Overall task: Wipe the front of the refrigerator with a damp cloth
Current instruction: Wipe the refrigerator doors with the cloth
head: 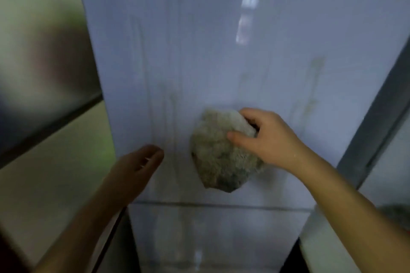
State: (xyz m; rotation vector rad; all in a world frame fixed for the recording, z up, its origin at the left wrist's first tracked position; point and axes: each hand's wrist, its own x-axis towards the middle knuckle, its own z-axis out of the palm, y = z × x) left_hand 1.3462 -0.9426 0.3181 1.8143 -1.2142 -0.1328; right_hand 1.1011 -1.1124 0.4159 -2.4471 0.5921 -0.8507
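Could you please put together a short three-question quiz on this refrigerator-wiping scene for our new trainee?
1. True or false: the left hand holds the cloth.
2. Which hand presses the cloth on the refrigerator door?
A. left
B. right
C. both
3. Fill in: the horizontal seam between the doors runs ____ the cloth.

Key:
1. False; the right hand grips it, the left is open and empty.
2. B
3. below
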